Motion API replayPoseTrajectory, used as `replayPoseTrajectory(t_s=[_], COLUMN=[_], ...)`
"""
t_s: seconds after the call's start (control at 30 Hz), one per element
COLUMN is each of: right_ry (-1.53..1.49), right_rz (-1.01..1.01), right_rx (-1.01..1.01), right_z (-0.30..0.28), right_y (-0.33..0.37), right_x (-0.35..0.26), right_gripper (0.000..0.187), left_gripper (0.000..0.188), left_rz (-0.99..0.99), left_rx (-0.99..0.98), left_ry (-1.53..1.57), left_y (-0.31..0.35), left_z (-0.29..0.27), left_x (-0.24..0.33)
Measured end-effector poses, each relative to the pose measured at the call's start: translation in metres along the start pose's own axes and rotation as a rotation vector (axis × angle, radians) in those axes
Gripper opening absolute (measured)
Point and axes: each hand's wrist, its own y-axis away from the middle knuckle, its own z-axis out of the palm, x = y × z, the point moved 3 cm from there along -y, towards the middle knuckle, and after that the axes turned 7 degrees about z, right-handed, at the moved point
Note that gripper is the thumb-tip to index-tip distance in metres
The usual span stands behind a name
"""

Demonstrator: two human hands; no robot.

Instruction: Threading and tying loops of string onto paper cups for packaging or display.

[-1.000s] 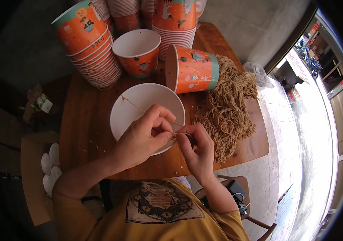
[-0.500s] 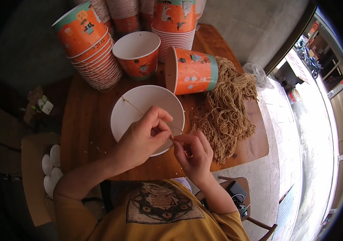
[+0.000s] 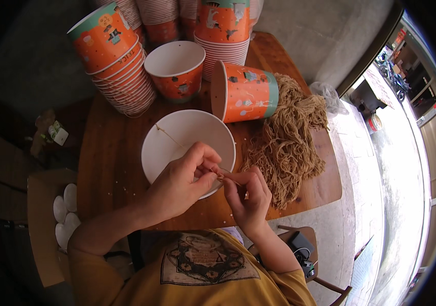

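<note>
A paper bucket (image 3: 163, 155) with a white inside stands before me, its mouth facing up. From a hole at its far left rim, a thin tan cord (image 3: 171, 137) runs across the opening to my hands. My left hand (image 3: 186, 176) pinches the cord between thumb and fingers over the bucket's near right rim. Close beside it, my right hand (image 3: 250, 196) grips the cord as well, fingers curled. A small loop or twist shows between the fingertips; its exact shape is partly hidden by them. Right of the bucket lies a heap of tan cords (image 3: 289, 153).
An orange bucket (image 3: 248, 94) lies on its side against the cords, and another bucket (image 3: 179, 84) stands upright behind. Bucket stacks (image 3: 121, 71) line the back of the wooden table (image 3: 108, 168). A cardboard box (image 3: 39, 219) sits lower left; a chair (image 3: 307, 237) is lower right.
My fingertips have shifted slightly at the cord, with the left hand a little lower and turned. Twisted cord now shows between the two hands. The buckets appear unmoved.
</note>
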Motion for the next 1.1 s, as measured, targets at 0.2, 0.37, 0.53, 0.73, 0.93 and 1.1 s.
replayPoseTrajectory(t_s=[0.2,0.37,0.53,0.73,0.93,1.1], right_ry=[0.004,0.017,0.064,0.079,0.092,0.093], right_rz=[0.006,-0.002,-0.041,-0.094,-0.1,-0.114], right_rx=[-0.021,-0.013,-0.008,-0.001,-0.004,-0.007], right_z=[-0.001,-0.001,0.0,0.0,-0.001,0.0], right_y=[-0.001,-0.001,-0.001,-0.002,-0.002,-0.002], right_x=[0.003,0.001,0.002,0.003,0.003,0.003], right_gripper=[0.015,0.014,0.014,0.017,0.018,0.019], left_gripper=[0.021,0.024,0.019,0.016,0.021,0.027], left_rz=[-0.076,0.022,0.088,0.134,0.213,0.303], left_rx=[0.047,0.072,0.095,0.075,0.1,0.141], left_ry=[-0.218,-0.31,-0.254,-0.289,-0.339,-0.385], left_y=[0.004,0.014,0.011,0.004,0.001,0.002], left_z=[-0.006,-0.008,-0.001,0.003,0.008,0.011], left_x=[0.012,0.012,0.01,0.011,0.015,0.014])
